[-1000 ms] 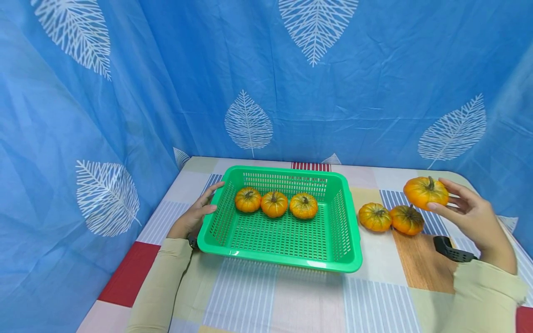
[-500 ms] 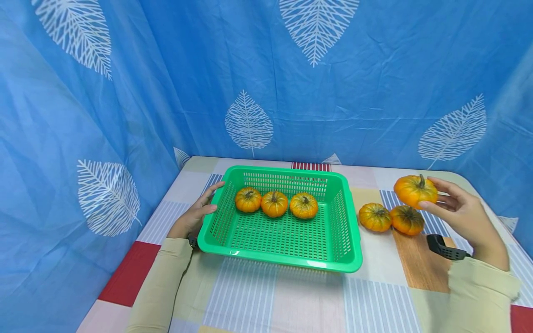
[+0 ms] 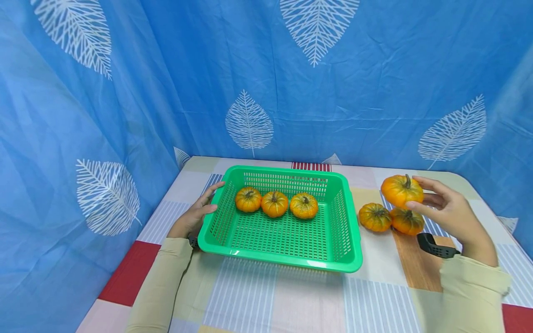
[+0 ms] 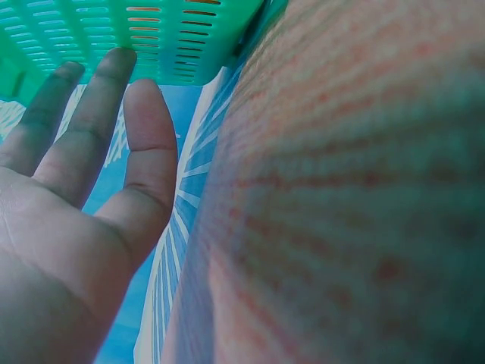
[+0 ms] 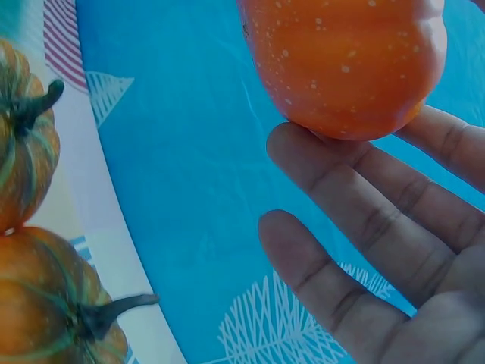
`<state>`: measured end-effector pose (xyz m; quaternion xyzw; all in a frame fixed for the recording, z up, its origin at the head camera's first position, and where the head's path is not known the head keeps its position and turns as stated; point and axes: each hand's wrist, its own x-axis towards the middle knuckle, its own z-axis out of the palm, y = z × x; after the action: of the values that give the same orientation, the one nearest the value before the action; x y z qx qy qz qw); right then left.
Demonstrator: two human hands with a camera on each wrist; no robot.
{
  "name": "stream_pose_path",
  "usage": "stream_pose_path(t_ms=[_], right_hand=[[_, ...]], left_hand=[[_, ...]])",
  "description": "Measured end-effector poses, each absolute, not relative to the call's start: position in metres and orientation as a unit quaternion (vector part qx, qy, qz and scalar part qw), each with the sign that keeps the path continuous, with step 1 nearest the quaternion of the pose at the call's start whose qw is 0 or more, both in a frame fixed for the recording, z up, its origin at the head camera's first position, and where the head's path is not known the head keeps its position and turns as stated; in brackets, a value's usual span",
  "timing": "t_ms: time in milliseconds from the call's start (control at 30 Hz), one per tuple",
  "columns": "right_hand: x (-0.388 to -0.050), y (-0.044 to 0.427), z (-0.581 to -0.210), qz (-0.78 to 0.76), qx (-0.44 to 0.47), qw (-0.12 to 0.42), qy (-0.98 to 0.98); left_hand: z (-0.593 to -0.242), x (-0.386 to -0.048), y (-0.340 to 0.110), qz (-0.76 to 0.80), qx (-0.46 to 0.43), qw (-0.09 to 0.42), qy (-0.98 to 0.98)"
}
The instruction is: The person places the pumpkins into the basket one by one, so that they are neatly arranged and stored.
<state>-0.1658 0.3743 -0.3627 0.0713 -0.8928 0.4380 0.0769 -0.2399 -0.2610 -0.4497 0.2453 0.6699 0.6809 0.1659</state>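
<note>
A small orange pumpkin (image 3: pixel 402 191) with a dark stem is pinched between the thumb and fingers of my right hand (image 3: pixel 451 212), held above the table at the right. Two more pumpkins lie below it on the cloth, one greenish-orange (image 3: pixel 375 217) and one darker (image 3: pixel 408 223), side by side. The right wrist view shows the held pumpkin's underside (image 5: pixel 348 68) against the fingertips. My left hand (image 3: pixel 195 216) rests against the left side of a green plastic basket (image 3: pixel 280 266), its fingers extended. Three pumpkins (image 3: pixel 274 204) sit in a row inside the basket, toward its back.
A patchwork-patterned tablecloth (image 3: pixel 308 300) covers the table. Blue curtains (image 3: pixel 200 55) with white leaf prints stand behind it and at the left. The basket's right rim is a short way left of the two loose pumpkins.
My right hand has moved left with the pumpkin, from right of the two loose pumpkins to above the darker one. The left hand and basket have stayed in place.
</note>
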Motion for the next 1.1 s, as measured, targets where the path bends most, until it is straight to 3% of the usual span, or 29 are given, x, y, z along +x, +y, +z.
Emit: stream_pose_path(t_ms=[1100], right_hand=[[-0.171,0.334,-0.357,0.433,0.156,0.078,-0.884]], left_hand=[[-0.454,-0.243,-0.262,0.696,0.262,0.171,0.647]])
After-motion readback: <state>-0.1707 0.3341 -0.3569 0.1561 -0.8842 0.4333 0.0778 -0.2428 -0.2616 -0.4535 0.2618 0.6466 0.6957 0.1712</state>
